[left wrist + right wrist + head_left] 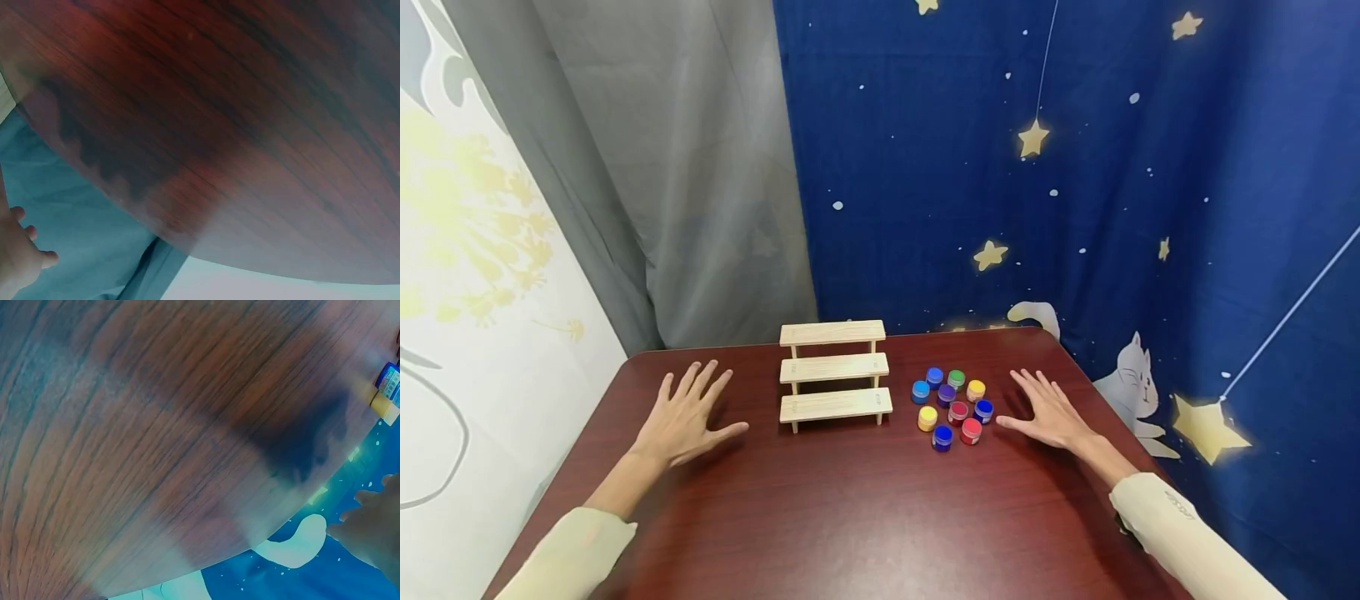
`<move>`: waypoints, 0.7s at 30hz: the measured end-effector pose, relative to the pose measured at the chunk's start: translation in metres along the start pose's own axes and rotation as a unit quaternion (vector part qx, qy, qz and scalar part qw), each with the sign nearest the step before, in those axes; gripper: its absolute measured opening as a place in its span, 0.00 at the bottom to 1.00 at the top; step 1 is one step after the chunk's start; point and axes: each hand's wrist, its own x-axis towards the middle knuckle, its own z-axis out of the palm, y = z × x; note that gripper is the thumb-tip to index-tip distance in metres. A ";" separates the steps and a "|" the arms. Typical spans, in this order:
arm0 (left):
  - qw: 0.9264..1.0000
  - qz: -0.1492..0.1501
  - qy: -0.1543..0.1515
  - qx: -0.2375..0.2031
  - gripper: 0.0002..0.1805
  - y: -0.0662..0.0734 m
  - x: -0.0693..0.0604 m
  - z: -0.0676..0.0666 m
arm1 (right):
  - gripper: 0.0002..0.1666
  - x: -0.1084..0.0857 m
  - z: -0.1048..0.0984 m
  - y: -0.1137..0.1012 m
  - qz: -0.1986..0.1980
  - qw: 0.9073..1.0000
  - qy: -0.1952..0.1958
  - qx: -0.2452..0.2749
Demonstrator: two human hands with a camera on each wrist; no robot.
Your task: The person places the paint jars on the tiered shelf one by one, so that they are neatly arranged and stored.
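A three-tier pale wooden rack (835, 404) stands toward the back of the table. Right of it several small paint jars (957, 412) with blue, green, yellow, purple and red lids are grouped. My left hand (681, 421), fingers spread, is left of the rack and holds nothing; part of that hand (22, 253) shows in the left wrist view. Just right of the jars, my right hand (1048, 412) is spread and empty. In the right wrist view, that hand (375, 528) appears near a blue jar (389, 381) and a yellow jar (385, 407).
The dark red wooden table (850, 517) has rounded back corners. Behind it hang a grey curtain (700, 167) and a blue curtain (925, 167) with stars and a white cat. A white patterned panel (475, 292) is at the left.
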 end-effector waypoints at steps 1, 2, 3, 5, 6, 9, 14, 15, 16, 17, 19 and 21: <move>1.000 0.000 0.000 -0.002 0.56 0.001 0.001 0.000 | 0.64 0.000 0.000 0.000 0.000 1.000 0.000 0.001; 1.000 0.001 0.000 -0.003 0.56 0.002 0.001 0.000 | 0.63 0.000 0.000 -0.001 -0.001 1.000 -0.001 0.003; 1.000 0.001 0.000 -0.005 0.56 0.003 0.002 0.001 | 0.63 0.000 0.001 -0.001 -0.003 1.000 -0.001 0.007; 1.000 0.001 -0.001 -0.010 0.56 0.004 0.004 0.001 | 0.62 0.000 0.001 -0.002 -0.005 1.000 -0.001 0.015; 1.000 0.001 -0.002 -0.012 0.56 0.005 0.005 0.000 | 0.62 0.000 0.001 -0.002 -0.006 1.000 -0.001 0.018; 1.000 0.000 -0.005 -0.021 0.55 0.007 0.007 0.000 | 0.61 0.000 0.000 -0.004 -0.008 0.999 -0.003 0.031; 0.999 -0.002 -0.014 -0.040 0.55 0.013 0.010 -0.001 | 0.61 0.000 0.000 -0.007 -0.004 0.998 -0.014 0.054; 0.999 -0.001 -0.015 -0.045 0.55 0.014 0.010 -0.001 | 0.61 0.000 0.000 -0.007 -0.002 0.998 -0.016 0.057; 0.999 -0.002 -0.016 -0.050 0.55 0.015 0.011 -0.001 | 0.61 0.000 0.000 -0.008 -0.001 0.998 -0.018 0.061; 0.998 -0.002 -0.018 -0.055 0.55 0.016 0.011 0.000 | 0.61 0.001 0.000 -0.008 0.000 0.998 -0.020 0.064; 0.998 -0.003 -0.021 -0.065 0.54 0.017 0.012 0.000 | 0.61 0.001 0.000 -0.009 0.002 0.997 -0.024 0.073; 0.997 -0.006 -0.026 -0.074 0.54 0.019 0.013 0.001 | 0.61 0.000 0.000 -0.010 0.005 0.996 -0.030 0.081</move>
